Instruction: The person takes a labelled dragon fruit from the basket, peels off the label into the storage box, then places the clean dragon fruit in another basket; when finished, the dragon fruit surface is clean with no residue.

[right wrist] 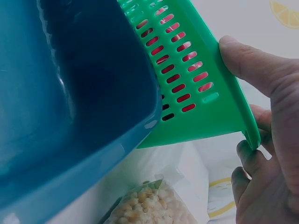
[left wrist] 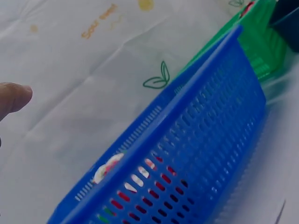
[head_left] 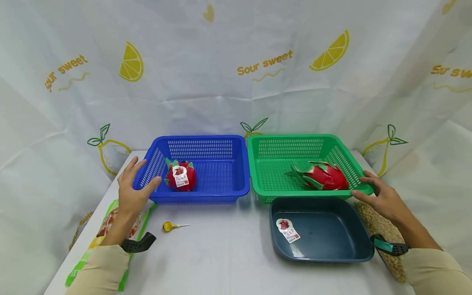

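Observation:
My left hand [head_left: 133, 192] hovers at the left front corner of a blue plastic basket [head_left: 206, 199], thumb and fingers spread with nothing between them. Inside that basket sits a red dragon fruit [head_left: 189, 180] with a white sticker. At the right front corner of a green basket [head_left: 295, 193], my right hand [head_left: 383, 199] holds the rim. In the right wrist view its thumb [right wrist: 243, 58] lies on the rim while the other fingers bend around the corner. Another dragon fruit [head_left: 328, 179] lies on its side in the green basket.
A dark blue basin [head_left: 321, 235] with a dragon fruit sticker [head_left: 287, 230] stands before the green basket. Under the right arm lies a bag of pale beans [head_left: 391, 262]. A lollipop [head_left: 169, 226] lies near a green-edged food packet [head_left: 141, 223] under the left arm. A printed curtain [head_left: 206, 82] hangs behind.

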A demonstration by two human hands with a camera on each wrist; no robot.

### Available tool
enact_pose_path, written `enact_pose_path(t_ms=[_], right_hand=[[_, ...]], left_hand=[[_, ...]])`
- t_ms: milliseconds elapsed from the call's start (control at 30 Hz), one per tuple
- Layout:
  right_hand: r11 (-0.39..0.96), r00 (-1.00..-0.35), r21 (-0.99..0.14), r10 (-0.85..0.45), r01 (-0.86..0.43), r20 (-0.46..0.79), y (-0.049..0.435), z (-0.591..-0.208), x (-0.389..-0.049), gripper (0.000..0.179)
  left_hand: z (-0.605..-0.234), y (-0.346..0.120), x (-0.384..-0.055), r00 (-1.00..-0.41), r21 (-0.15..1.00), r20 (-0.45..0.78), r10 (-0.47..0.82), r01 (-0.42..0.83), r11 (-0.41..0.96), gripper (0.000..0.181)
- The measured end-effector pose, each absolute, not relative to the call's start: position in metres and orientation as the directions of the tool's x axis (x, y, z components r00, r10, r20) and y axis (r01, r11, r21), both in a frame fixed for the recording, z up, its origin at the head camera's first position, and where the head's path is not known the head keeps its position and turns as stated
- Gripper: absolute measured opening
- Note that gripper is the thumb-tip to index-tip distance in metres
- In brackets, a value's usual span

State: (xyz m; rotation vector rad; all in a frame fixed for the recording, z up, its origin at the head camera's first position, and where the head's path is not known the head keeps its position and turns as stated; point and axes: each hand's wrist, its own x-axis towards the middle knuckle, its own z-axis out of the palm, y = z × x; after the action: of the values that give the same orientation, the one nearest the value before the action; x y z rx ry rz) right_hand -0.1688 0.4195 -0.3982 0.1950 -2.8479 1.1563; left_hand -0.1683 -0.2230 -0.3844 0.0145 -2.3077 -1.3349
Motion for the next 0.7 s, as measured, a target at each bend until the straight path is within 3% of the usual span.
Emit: enact_pose_path(t_ms=[333,700], right_hand=[[0.746,-0.992,-0.655,-0.068,-0.121,0.106,0.408,-0.367,-0.169,0.075],[0.724,-0.965,-0.639,-0.177,-0.260,0.192,0.357,-0.291,-0.166,0.068]], left_hand=[[-0.413,-0.248,-0.184,-0.935,0.788,0.255,-0.247,0.053,0.613,0.072],[-0.428,-0.259,-0.184,-0.960,0.769,0.177,-0.218,-0.003,0.639,0.077]])
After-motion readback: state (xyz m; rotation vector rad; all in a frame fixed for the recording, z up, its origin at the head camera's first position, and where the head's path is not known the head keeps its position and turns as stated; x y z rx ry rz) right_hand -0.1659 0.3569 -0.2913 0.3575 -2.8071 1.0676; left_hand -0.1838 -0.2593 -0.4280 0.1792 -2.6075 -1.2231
